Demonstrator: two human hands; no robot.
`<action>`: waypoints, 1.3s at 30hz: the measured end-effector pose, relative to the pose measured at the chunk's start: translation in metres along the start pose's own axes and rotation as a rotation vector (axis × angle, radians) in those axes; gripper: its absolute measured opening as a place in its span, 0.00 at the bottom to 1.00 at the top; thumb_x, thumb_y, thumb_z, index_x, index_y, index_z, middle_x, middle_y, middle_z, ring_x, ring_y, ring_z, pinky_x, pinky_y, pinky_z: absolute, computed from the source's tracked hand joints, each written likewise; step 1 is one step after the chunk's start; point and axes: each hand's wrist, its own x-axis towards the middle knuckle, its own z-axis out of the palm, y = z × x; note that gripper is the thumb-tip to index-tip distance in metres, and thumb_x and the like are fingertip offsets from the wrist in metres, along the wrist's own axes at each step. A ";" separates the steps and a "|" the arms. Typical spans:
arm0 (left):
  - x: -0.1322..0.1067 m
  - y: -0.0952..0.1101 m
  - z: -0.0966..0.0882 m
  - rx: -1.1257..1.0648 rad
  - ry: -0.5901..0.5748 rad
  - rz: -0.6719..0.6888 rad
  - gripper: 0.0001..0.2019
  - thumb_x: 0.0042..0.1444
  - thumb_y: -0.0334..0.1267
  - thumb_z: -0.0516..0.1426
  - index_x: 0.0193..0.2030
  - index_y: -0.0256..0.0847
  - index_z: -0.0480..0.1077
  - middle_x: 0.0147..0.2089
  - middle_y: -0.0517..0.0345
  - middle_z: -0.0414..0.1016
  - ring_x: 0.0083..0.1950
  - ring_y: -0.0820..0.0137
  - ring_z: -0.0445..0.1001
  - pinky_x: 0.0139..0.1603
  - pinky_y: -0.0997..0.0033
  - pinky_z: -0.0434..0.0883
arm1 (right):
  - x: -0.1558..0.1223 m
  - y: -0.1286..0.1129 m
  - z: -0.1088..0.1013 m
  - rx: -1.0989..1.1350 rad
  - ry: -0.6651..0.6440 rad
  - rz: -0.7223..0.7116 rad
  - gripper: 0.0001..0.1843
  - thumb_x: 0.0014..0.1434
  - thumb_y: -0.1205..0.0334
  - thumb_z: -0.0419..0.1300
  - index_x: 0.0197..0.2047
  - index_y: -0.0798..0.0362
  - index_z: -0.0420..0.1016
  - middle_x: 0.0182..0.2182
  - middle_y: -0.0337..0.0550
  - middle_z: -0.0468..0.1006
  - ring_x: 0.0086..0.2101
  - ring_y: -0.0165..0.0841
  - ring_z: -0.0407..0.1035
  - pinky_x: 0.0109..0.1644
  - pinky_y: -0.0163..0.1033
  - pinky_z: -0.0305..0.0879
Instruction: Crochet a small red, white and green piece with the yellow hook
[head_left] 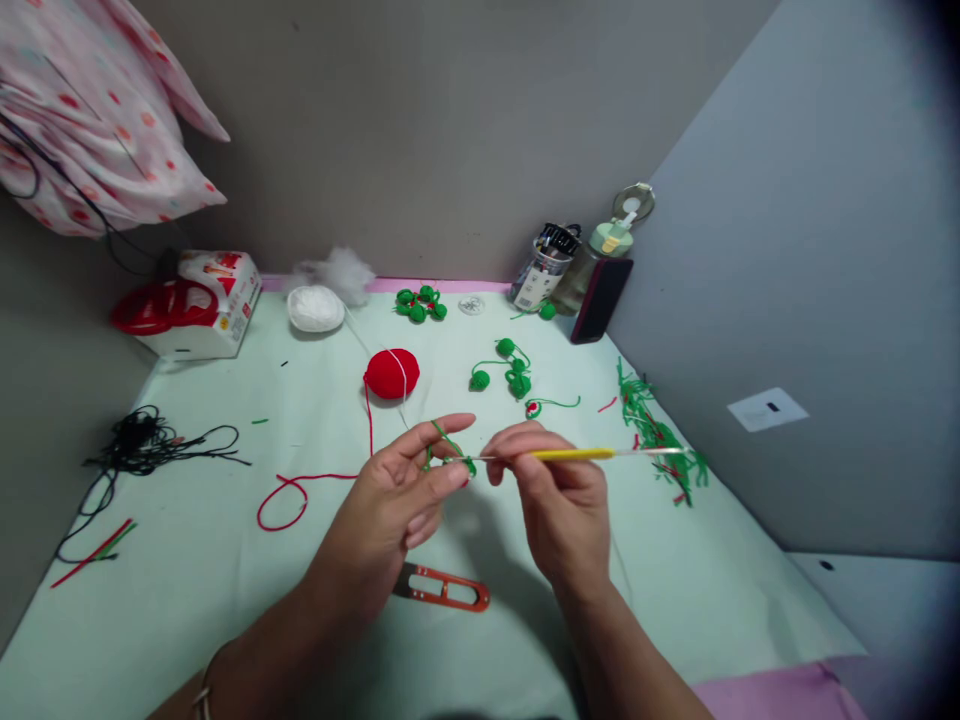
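Observation:
My left hand (397, 495) pinches a small green crochet piece (459, 462) between thumb and fingers, with green yarn looped over the forefinger. My right hand (559, 500) grips a crochet hook with a yellow handle (574, 454), its metal tip pointing left into the green piece. Both hands hover above the pale green table cover (225, 600) near its middle. A red crochet ball (391, 373) lies beyond them, trailing red yarn (289, 498) in a loop to the left.
Orange thread snips (442, 588) lie under my wrists. Small green crochet pieces (510, 372) and another cluster (420, 304) sit farther back. Green yarn scraps (660, 435) lie at right, black cord (142, 445) at left. White stuffing (316, 305), a box (202, 300), a jar (541, 265) and a bottle (600, 260) line the back.

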 end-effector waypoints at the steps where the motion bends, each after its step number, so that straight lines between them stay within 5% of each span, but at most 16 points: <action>1: 0.000 -0.002 0.000 0.036 -0.004 0.012 0.19 0.53 0.35 0.73 0.53 0.45 0.82 0.39 0.62 0.75 0.18 0.90 0.54 0.17 0.83 0.51 | 0.000 0.000 0.001 -0.028 -0.015 0.009 0.07 0.69 0.61 0.64 0.43 0.46 0.86 0.37 0.43 0.84 0.36 0.34 0.75 0.38 0.41 0.74; 4: -0.001 -0.006 0.000 0.093 -0.024 0.019 0.19 0.57 0.38 0.71 0.55 0.45 0.81 0.35 0.62 0.76 0.17 0.87 0.56 0.18 0.80 0.55 | -0.001 0.001 0.001 -0.057 0.018 0.051 0.07 0.69 0.59 0.65 0.43 0.47 0.86 0.35 0.43 0.84 0.34 0.34 0.76 0.39 0.40 0.74; 10: 0.000 -0.006 -0.003 0.132 -0.012 0.041 0.17 0.59 0.40 0.69 0.55 0.42 0.81 0.18 0.73 0.59 0.17 0.80 0.57 0.21 0.77 0.60 | 0.003 0.000 0.000 0.111 0.080 0.146 0.11 0.69 0.53 0.64 0.39 0.51 0.82 0.31 0.42 0.83 0.27 0.31 0.74 0.33 0.39 0.76; 16: -0.002 -0.005 -0.003 0.211 0.043 0.082 0.17 0.60 0.40 0.69 0.56 0.44 0.81 0.19 0.70 0.63 0.20 0.78 0.66 0.26 0.76 0.65 | -0.005 -0.003 0.000 -0.032 0.054 0.040 0.09 0.73 0.62 0.58 0.44 0.49 0.81 0.36 0.41 0.84 0.32 0.31 0.77 0.38 0.38 0.76; 25: -0.003 -0.009 -0.001 0.231 0.094 0.148 0.21 0.57 0.37 0.70 0.58 0.48 0.80 0.35 0.67 0.70 0.21 0.82 0.68 0.23 0.78 0.70 | -0.017 -0.004 0.001 -0.566 -0.140 -0.479 0.15 0.69 0.73 0.58 0.54 0.50 0.78 0.43 0.51 0.85 0.42 0.39 0.80 0.41 0.44 0.78; 34: -0.001 -0.012 -0.005 0.294 0.142 0.232 0.21 0.58 0.38 0.71 0.58 0.51 0.79 0.35 0.68 0.71 0.22 0.84 0.67 0.23 0.84 0.68 | -0.009 -0.001 0.001 -0.325 -0.067 -0.358 0.15 0.70 0.74 0.56 0.53 0.50 0.78 0.38 0.46 0.85 0.38 0.37 0.79 0.39 0.44 0.78; 39: 0.000 -0.013 -0.007 0.279 0.094 0.196 0.22 0.59 0.40 0.70 0.59 0.50 0.78 0.35 0.68 0.70 0.20 0.84 0.66 0.21 0.83 0.68 | -0.012 -0.001 0.001 -0.534 -0.128 -0.521 0.13 0.69 0.75 0.58 0.51 0.54 0.79 0.42 0.54 0.85 0.41 0.39 0.81 0.38 0.43 0.79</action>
